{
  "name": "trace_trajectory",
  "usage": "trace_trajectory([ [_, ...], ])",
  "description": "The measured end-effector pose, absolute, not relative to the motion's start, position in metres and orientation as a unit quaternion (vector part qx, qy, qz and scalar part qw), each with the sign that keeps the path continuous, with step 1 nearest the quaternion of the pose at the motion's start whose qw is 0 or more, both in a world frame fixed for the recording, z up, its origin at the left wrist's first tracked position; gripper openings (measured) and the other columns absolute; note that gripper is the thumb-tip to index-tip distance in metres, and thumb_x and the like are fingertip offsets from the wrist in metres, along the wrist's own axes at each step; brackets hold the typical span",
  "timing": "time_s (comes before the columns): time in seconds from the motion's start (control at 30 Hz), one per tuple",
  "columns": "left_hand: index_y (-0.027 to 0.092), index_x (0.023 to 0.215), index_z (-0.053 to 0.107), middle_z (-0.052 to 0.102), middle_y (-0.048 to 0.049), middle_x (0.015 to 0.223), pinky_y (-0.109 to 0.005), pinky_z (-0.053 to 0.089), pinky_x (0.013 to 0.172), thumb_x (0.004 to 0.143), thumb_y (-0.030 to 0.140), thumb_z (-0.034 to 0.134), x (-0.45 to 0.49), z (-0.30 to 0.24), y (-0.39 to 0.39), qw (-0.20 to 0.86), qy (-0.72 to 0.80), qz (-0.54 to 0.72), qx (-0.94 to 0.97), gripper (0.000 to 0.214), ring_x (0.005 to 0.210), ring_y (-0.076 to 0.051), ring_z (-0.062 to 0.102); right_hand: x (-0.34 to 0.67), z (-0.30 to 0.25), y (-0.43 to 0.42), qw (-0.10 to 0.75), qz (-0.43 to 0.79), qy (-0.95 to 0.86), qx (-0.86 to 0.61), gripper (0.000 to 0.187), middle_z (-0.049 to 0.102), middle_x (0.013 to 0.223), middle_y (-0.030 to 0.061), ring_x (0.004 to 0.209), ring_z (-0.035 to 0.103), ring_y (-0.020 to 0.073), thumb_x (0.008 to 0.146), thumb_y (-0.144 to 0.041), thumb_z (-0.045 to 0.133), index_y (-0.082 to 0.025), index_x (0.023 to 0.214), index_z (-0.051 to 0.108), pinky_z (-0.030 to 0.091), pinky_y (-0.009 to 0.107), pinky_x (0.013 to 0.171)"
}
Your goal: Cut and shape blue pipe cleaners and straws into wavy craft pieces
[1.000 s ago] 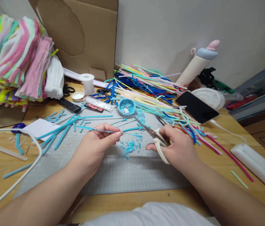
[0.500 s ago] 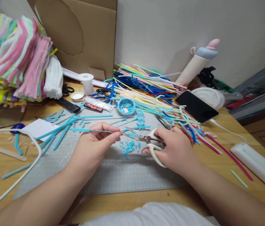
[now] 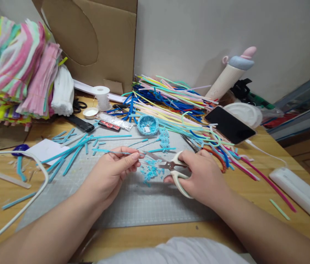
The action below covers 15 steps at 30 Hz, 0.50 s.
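Note:
My left hand (image 3: 120, 165) pinches a blue pipe cleaner (image 3: 102, 150) between thumb and fingers, its tail sticking out to the left. In my right hand (image 3: 200, 172) is a pair of scissors (image 3: 175, 165) with white handles. The blades are parted and their tips reach my left fingertips, around the pipe cleaner's right end. Beneath the blades, blue fuzz clippings (image 3: 150, 172) lie on a grey cutting mat (image 3: 143, 209). Just behind stand a small blue bowl-shaped piece (image 3: 147, 125) and a wavy blue braided piece (image 3: 164, 139).
Cut blue pipe cleaners (image 3: 72, 157) and a white paper (image 3: 46, 151) lie to the left. A heap of coloured pipe cleaners (image 3: 168, 99), a phone (image 3: 230, 124) and a bottle (image 3: 230, 73) are at the back right. A white cable (image 3: 43, 176) loops at left; a power strip (image 3: 300, 194) lies right.
The blue pipe cleaner's left tail has drawn in to the right, nearer my left hand. The scissors have shifted slightly left, and their blades look wider apart.

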<state>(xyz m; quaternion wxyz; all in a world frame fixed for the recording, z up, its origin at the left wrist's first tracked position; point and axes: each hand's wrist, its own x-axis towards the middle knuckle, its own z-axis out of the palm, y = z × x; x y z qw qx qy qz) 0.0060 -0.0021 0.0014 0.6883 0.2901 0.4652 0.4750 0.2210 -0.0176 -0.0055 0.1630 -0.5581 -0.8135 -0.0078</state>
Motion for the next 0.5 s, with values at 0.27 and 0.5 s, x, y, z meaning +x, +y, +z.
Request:
trace_trajectory([
  [0.27, 0.013, 0.07, 0.066, 0.067, -0.0012, 0.066, -0.016, 0.041, 0.052, 0.059, 0.018, 0.078, 0.0057, 0.0017, -0.0003, 0.679, 0.468, 0.49, 0.283, 0.017, 0.055, -0.007, 0.055, 0.22, -0.0055, -0.0178, 0.166, -0.011, -0.811, -0.561, 0.022, 0.056, 0.06, -0.0011, 0.061, 0.049, 0.0167, 0.069, -0.039, 0.062, -0.021, 0.069, 0.05, 0.024, 0.028, 0.061],
  [0.5, 0.014, 0.068, 0.066, 0.064, 0.0005, 0.06, -0.018, 0.039, 0.051, 0.058, 0.022, 0.078, 0.007, 0.0028, -0.0012, 0.654, 0.483, 0.499, 0.299, 0.017, 0.056, -0.008, 0.055, 0.2193, -0.0031, -0.0213, 0.205, -0.002, -0.807, -0.553, 0.018, 0.057, 0.062, -0.0009, 0.061, 0.049, 0.0164, 0.068, -0.035, 0.062, -0.022, 0.07, 0.05, 0.026, 0.028, 0.063],
])
